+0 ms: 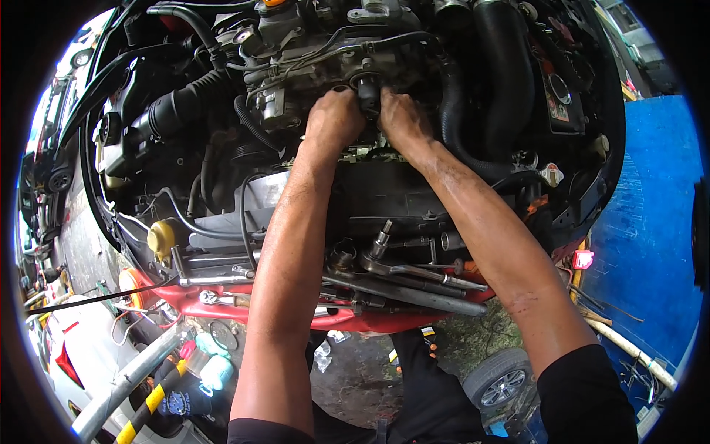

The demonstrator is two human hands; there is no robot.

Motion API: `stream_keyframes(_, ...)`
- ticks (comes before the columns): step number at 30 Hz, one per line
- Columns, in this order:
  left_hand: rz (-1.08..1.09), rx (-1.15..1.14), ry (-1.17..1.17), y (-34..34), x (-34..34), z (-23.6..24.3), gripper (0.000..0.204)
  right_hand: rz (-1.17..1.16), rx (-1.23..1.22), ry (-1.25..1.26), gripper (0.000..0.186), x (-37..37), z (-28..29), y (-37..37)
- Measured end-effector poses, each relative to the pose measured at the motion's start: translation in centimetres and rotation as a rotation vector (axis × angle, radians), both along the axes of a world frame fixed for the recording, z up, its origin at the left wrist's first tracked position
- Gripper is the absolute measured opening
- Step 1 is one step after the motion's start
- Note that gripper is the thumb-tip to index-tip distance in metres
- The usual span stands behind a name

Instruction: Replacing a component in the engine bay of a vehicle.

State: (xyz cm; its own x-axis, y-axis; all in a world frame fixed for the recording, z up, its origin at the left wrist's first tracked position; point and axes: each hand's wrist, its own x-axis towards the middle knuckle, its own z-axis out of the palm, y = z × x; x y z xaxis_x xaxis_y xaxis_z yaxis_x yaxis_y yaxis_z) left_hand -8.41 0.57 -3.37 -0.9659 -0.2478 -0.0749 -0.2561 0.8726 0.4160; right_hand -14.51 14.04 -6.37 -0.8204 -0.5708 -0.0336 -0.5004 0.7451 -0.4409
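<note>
The dark round part (367, 93) sits between your 2 hands, at the top middle of the frame, up against the engine (307, 74). It looks like a short tube. Its long side runs up and down the frame, with 1 end toward the engine and the other toward you.

Your left hand (336, 118) is curled up just left of it, and your right hand (405, 122) is bent in close on its right. Your fingertips are hidden, so I can't tell if either hand grips it.

The work looks partway along: the engine is bare and the part is at its spot. I can't tell if it is fixed on tight; that may be what is left.

Lower down, a wrench (407, 271) lies by the red bumper (355, 323). A wheel (503, 380) lies at the lower right.
</note>
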Motion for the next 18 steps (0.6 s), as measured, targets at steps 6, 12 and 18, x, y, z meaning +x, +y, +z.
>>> stream_keyframes(6,0.037,0.023,0.007,0.0,-0.1,0.0,0.021,-0.001,-0.025,-0.059,0.019,-0.1,0.1,0.1)
stream_keyframes(12,0.05,-0.003,0.092,-0.7,0.2,0.1,0.019,-0.069,-0.145,0.075,0.021,-0.2,0.7,-0.1)
stream_keyframes(18,0.009,-0.036,0.146,-0.4,-0.8,0.0,0.019,-0.063,-0.103,-0.017,0.026,-1.3,-0.4,0.0)
